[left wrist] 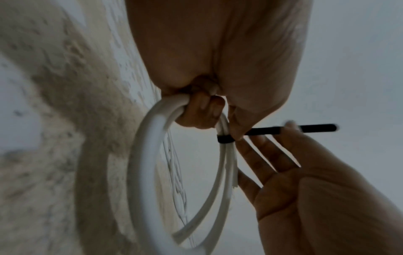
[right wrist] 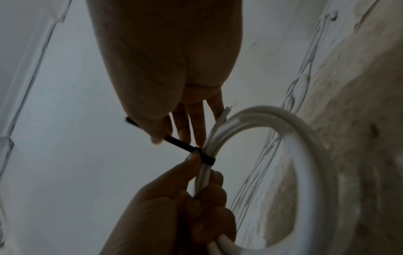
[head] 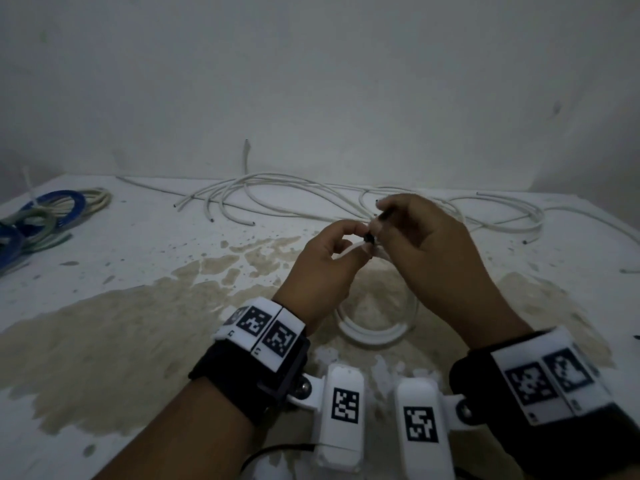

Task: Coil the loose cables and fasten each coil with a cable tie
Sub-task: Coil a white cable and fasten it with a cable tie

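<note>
Wrist bands [head: 266,332] nearest. Left hand [head: 325,268] grips white coil [left wrist: 148,172] above desk [head: 121,306]; right hand [head: 422,244] pinches black cable tie [left wrist: 283,129] tail, band round coil. Loose white cables [head: 277,195] far; bundled coils [head: 41,216] far left.

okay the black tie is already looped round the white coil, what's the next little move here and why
Probably keep drawing the black cable tie tail outward with the right hand until the band bites. It already rings the white cable coil, and thumb and forefinger pinch the tail, while the left hand grips the strands just beside the band, so the coil is braced.
</note>
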The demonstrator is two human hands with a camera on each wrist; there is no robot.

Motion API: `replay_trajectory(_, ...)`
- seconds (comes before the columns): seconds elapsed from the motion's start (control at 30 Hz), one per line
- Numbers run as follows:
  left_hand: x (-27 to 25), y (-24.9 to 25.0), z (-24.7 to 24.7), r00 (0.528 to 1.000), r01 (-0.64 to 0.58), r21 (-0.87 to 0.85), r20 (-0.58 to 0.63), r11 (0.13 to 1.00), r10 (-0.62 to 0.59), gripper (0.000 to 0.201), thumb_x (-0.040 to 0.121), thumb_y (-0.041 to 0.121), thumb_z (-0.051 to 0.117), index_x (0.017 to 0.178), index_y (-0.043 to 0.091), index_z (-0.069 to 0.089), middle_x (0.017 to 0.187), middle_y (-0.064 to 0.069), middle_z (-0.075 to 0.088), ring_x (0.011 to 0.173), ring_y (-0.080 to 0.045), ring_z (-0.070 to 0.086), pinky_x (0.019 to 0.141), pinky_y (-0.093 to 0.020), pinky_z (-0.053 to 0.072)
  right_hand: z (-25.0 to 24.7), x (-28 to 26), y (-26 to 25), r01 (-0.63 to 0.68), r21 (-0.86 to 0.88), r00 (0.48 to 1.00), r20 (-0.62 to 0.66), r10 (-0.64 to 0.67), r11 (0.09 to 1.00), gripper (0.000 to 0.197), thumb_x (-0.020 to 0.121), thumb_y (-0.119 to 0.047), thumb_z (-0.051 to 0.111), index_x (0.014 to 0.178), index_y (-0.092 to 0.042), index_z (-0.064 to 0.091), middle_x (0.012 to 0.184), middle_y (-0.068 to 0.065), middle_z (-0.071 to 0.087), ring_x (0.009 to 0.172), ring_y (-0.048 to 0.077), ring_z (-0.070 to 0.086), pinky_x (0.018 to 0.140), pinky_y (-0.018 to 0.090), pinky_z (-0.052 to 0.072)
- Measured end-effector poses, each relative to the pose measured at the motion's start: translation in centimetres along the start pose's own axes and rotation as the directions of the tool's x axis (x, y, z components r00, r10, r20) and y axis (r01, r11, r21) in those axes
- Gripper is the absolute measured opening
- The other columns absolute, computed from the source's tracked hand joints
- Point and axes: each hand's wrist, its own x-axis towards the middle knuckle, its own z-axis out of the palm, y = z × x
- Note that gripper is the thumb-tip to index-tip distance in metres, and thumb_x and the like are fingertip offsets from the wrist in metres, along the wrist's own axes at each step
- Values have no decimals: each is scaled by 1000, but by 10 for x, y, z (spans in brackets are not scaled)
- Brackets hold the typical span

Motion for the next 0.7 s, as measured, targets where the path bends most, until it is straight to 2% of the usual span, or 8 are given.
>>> replay_trajectory(0.13, -2, 3, 2, 997, 58, -56, 51, 997, -55, 6, 96, 11, 53, 96, 9, 58, 82, -11, 54, 46, -9, 42, 45, -22, 35, 0, 2, 13, 112, -190, 994, 13, -112, 975, 11, 87, -14, 61, 88, -15, 73, 83, -5, 68, 85, 2, 57, 73, 3, 38)
replay_trajectory(0.2, -2, 2, 0, 999, 17, 24, 27, 1000, -18, 11, 96, 13, 54, 95, 2, 59, 75, -11, 57, 46, -12, 49, 46, -23, 43, -2, 2, 13, 180, -227, 983, 2, -184, 957, 14, 84, -12, 60, 86, -9, 73, 81, 1, 70, 80, 7, 60, 75, 11, 41)
replay_trajectory(0.27, 0, 0, -3, 999, -35, 136, 10, 990, 34, 11, 96, 15, 54, 90, 10, 62, 69, -7, 60, 48, -13, 52, 47, -25, 45, -1, 1, 11, 252, -257, 967, 30, -253, 933, 13, 82, -7, 61, 84, -8, 73, 77, 4, 71, 75, 17, 64, 73, 29, 51)
replay_trajectory(0.33, 2, -2, -6, 998, -69, 241, 10, 968, 69, 16, 97, 18, 50, 87, 26, 60, 69, 0, 58, 48, -10, 45, 47, -24, 38, 1, 0, 10, 287, -272, 958, 63, -281, 919, 12, 81, -8, 62, 80, -8, 73, 73, 5, 70, 71, 20, 65, 68, 35, 53)
replay_trajectory(0.43, 2, -2, -6, 996, -65, 231, 71, 971, 50, 16, 99, 22, 45, 98, 35, 53, 75, 3, 53, 49, -8, 40, 48, -23, 34, 2, 1, 9, 240, -263, 970, 21, -243, 935, 14, 83, -13, 62, 85, -10, 75, 78, 3, 68, 75, 14, 61, 72, 28, 47)
replay_trajectory(0.53, -1, 0, -4, 992, -76, 209, 116, 975, 52, 10, 97, 29, 49, 100, 37, 53, 79, 3, 54, 48, -2, 41, 49, -19, 32, -1, 0, 8, 161, -161, 985, -34, -169, 974, 7, 82, -11, 66, 81, -13, 74, 75, 3, 67, 75, 16, 62, 70, 28, 44)
replay_trajectory(0.63, -1, -1, -3, 991, -100, 206, 111, 973, 78, 14, 97, 26, 51, 100, 39, 55, 76, 9, 54, 48, 2, 44, 49, -17, 31, -2, 1, 6, 196, -160, 978, -33, -204, 967, 15, 80, -8, 69, 78, -23, 70, 69, -7, 63, 71, 9, 59, 68, 18, 42)
replay_trajectory(0.7, -2, 0, -2, 990, -102, 229, 114, 968, 78, 12, 96, 25, 52, 98, 36, 57, 73, 9, 51, 48, 1, 43, 50, -18, 32, -3, 1, 5, 242, -197, 966, -45, -255, 950, 11, 79, -9, 67, 77, -18, 72, 70, -4, 66, 70, 11, 59, 69, 20, 43)
